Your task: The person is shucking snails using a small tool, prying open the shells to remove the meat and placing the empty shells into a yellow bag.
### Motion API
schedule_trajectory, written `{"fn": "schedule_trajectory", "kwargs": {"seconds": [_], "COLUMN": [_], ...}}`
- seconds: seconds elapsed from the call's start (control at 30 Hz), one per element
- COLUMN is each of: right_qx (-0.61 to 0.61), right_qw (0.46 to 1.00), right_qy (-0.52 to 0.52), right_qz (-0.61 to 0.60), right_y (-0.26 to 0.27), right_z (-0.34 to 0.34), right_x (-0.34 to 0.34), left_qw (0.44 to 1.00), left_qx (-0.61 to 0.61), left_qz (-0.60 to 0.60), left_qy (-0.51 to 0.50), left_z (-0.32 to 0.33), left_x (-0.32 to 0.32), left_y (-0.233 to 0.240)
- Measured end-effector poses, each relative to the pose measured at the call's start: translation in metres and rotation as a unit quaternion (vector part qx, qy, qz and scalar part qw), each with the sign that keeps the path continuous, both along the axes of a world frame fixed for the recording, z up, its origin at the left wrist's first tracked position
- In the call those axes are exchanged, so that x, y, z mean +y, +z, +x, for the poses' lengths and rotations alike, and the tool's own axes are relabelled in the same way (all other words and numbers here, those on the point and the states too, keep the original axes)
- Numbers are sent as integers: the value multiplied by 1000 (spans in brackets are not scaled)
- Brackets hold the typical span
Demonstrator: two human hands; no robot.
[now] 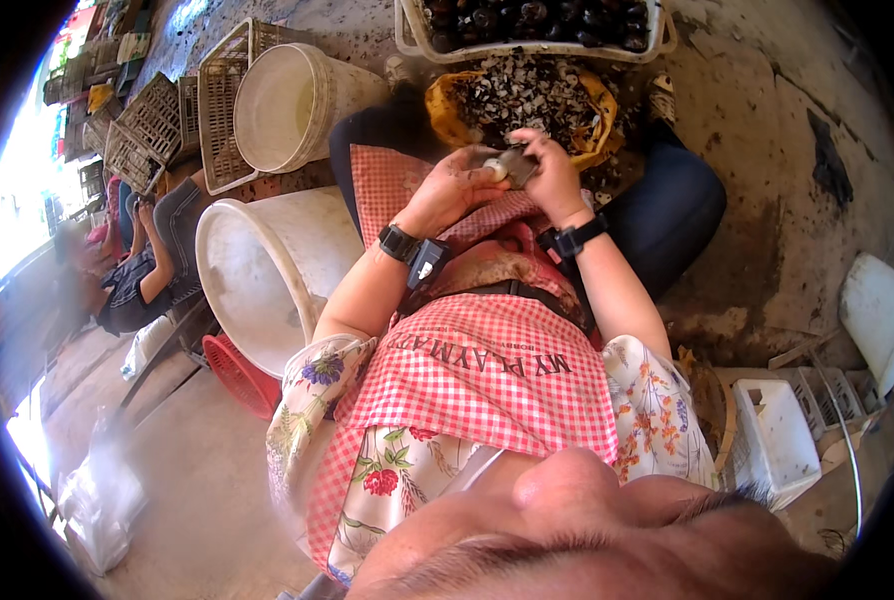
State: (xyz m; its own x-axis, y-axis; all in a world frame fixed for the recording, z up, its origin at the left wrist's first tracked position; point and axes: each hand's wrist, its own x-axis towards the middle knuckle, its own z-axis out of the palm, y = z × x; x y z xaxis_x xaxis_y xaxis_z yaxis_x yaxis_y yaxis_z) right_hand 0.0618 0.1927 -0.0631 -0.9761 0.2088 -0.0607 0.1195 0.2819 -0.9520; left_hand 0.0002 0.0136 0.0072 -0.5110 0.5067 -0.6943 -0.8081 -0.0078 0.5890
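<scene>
My left hand holds a small pale rounded thing between thumb and fingers, over my lap. Against it, my right hand grips a grey-brown object, too blurred to name. Just beyond my hands lies an open yellow bag, full of pale and dark shell-like fragments. Past the bag stands a white plastic crate of dark, glossy rounded things. A red checked apron covers my front.
An empty-looking white bucket and a larger white tub lie tipped at my left. Plastic crates and a red basket are near them. A co-worker sits farther left. A white bin stands behind on the right.
</scene>
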Motion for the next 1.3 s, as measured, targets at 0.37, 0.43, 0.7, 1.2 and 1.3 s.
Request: {"fn": "schedule_trajectory", "kwargs": {"seconds": [0.37, 0.43, 0.7, 1.2, 1.3], "right_qx": [-87, -140, -98, -109, -131], "right_qw": [991, 986, 991, 994, 989], "right_qy": [-103, -93, -79, 9, -29], "right_qz": [-5, -24, -43, -19, -69], "right_y": [-39, -39, -48, -73, -59], "right_z": [-3, -4, -2, 6, 3], "right_x": [21, 23, 22, 20, 11], "left_qw": [1000, 999, 999, 980, 970], "left_qx": [-12, -21, 45, 150, 195], "left_qz": [18, 27, -15, -89, -111], "left_qy": [17, 33, -3, -93, -89], "left_z": [-2, -2, 2, 6, 7], "left_x": [3, 4, 2, -3, -4], "left_y": [4, 6, -9, -38, -38]}}
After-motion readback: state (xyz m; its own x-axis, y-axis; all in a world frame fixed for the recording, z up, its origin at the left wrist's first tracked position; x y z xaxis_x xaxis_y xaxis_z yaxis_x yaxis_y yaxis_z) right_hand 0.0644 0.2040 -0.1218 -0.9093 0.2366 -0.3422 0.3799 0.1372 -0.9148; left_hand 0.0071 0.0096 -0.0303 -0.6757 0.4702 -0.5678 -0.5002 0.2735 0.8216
